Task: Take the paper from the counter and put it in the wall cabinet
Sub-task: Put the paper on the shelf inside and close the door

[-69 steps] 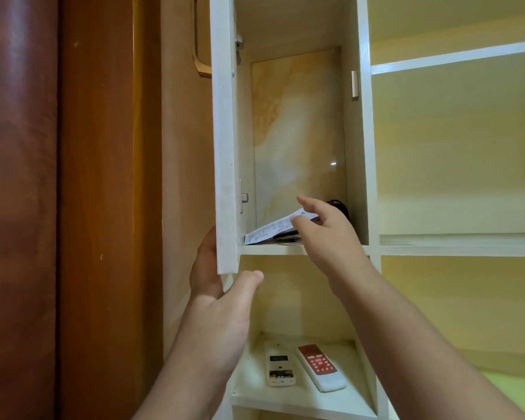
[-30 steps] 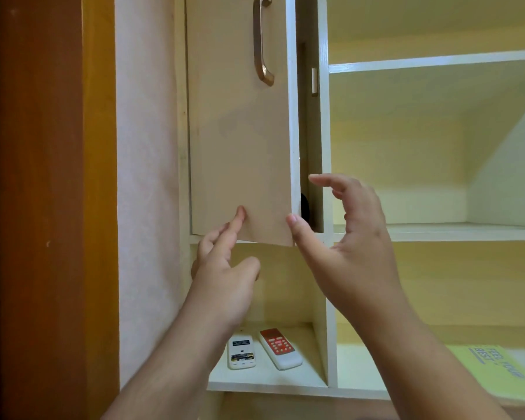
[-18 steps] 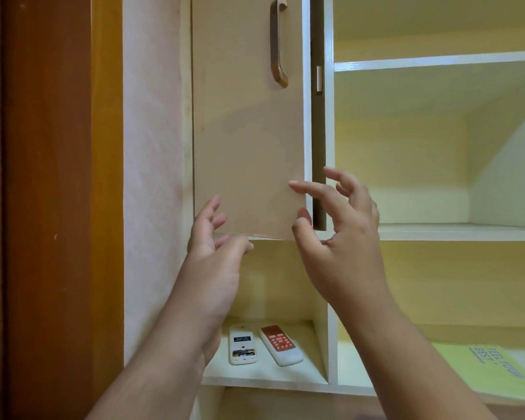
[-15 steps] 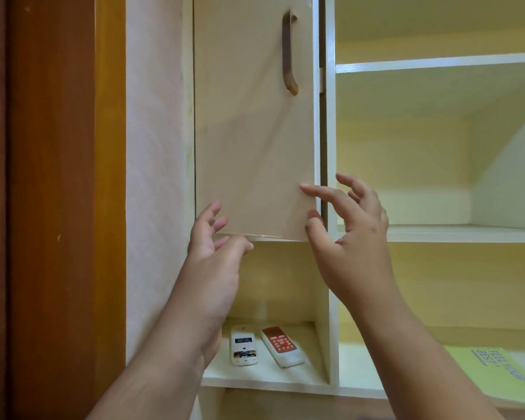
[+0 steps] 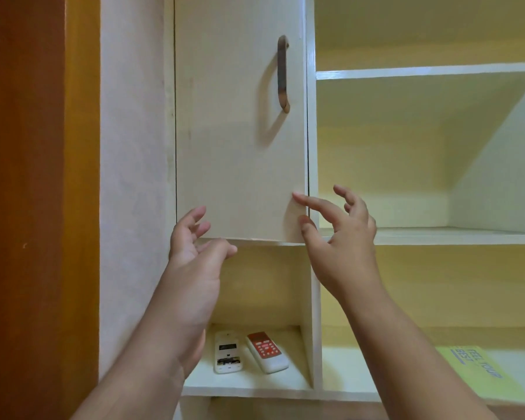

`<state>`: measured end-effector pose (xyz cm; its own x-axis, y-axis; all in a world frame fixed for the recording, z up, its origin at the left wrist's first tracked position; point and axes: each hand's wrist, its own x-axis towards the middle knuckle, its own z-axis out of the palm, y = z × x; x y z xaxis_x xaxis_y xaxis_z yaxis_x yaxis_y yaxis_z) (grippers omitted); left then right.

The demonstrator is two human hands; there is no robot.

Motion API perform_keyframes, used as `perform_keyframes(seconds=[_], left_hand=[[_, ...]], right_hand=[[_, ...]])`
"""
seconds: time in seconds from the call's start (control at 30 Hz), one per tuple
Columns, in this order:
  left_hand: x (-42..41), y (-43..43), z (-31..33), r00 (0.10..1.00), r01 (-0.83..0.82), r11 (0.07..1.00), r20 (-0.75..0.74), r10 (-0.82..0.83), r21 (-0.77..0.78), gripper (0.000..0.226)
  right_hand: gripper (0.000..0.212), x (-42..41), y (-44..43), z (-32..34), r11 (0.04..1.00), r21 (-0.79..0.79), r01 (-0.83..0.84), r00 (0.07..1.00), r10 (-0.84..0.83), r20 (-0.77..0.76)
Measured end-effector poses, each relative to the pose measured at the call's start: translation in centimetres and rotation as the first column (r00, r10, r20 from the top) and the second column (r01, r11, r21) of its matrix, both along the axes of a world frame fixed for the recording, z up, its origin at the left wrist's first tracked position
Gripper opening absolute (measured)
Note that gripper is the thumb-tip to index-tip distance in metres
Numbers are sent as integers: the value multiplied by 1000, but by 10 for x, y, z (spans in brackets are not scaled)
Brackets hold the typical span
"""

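Head view: cabinet door (image 5: 240, 131) looks shut, both hands' fingers (image 5: 308, 203) spread, holding nothing; risk: unlatched door may swing open

Cabinet door (image 5: 240, 131) sits left of the open shelves (image 5: 431, 236); 2 remotes (image 5: 250, 353) lie side by side in the cubby below it, a booklet (image 5: 479, 374) off right.

Cabinet door (image 5: 240, 147) now shut, paper hidden inside.
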<state>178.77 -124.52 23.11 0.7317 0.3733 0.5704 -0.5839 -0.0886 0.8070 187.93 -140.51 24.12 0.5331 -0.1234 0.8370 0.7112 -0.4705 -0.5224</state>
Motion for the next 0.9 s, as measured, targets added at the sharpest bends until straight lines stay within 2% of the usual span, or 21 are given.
perform_keyframes(seconds=[0.33, 0.9], left_hand=[[0, -5, 1, 999, 17, 1000, -49, -17, 1, 57], [-4, -5, 3, 998, 11, 1000, -60, -10, 9, 59]], right_hand=[[36, 15, -5, 8, 993, 70, -99, 989, 105, -99], [34, 48, -4, 13, 995, 101, -19, 989, 34, -142]])
